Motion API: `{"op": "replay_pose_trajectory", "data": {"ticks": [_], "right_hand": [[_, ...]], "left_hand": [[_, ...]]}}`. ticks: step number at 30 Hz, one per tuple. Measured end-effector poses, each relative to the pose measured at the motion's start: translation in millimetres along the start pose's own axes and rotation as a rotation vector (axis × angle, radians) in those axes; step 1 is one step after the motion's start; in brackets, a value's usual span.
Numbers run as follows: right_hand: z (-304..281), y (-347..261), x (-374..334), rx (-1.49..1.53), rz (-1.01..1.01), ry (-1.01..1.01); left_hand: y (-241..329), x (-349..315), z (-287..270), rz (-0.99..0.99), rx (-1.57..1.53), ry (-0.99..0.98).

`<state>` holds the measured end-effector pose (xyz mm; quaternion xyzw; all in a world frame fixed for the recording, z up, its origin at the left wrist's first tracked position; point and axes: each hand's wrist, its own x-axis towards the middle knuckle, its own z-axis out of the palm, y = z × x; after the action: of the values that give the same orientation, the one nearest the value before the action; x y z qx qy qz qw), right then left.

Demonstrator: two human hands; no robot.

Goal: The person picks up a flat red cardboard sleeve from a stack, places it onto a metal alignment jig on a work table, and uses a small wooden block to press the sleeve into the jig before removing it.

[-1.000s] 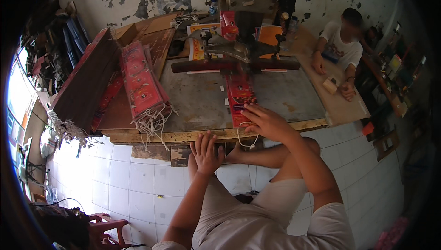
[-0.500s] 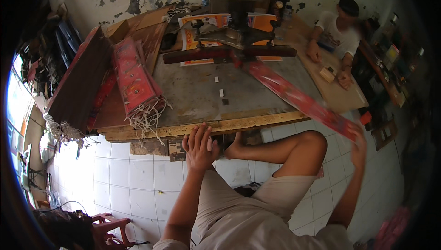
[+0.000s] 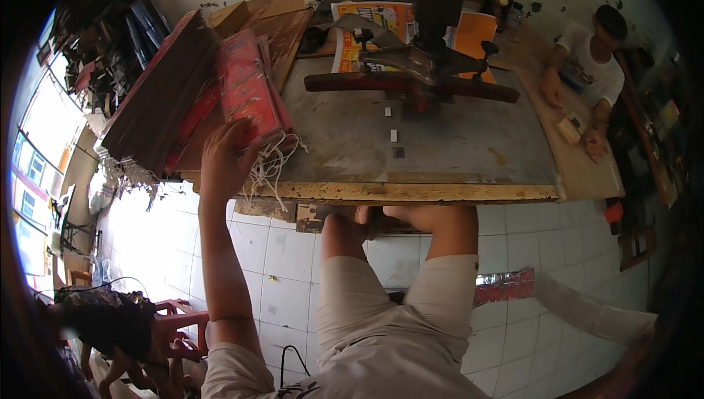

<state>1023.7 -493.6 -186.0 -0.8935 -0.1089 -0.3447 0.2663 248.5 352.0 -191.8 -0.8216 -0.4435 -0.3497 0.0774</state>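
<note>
My left hand is at the near end of a stack of long red printed strips, its fingers curled over the top one. White cords hang from that end, beside the wrist. My right hand is dim and blurred at the lower right edge, low over the floor. A long pale strip, smeared by motion, reaches from it toward a red and silvery piece beside my knee. The fingers of that hand hardly show, but the strip's end meets it.
A dark metal press with a crossbar stands over the grey tabletop. Dark corded strips are stacked at the left. Printed sheets lie behind the press. A person sits at the right beside a wooden block.
My left hand has gone from my knee to the red stack. My right hand has pulled a strip away from the press, down and right. My raised leg has lowered and the view has shifted.
</note>
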Motion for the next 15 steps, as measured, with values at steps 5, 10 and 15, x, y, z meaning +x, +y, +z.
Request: {"op": "replay_pose_trajectory", "data": {"ticks": [5, 10, 15], "right_hand": [[211.5, -47.7, -193.2, 0.124, -0.085, -0.43], [322.4, -91.3, -398.3, -0.101, -0.455, -1.042], [287.3, -324.7, -398.4, 0.191, -0.504, -1.395]], "left_hand": [[4.3, 20.7, -37.8, -0.062, -0.02, -0.26], [5.9, 45.9, -6.5, 0.203, 0.151, -0.221], [-18.8, 60.4, -46.3, 0.08, 0.348, -0.072]]}}
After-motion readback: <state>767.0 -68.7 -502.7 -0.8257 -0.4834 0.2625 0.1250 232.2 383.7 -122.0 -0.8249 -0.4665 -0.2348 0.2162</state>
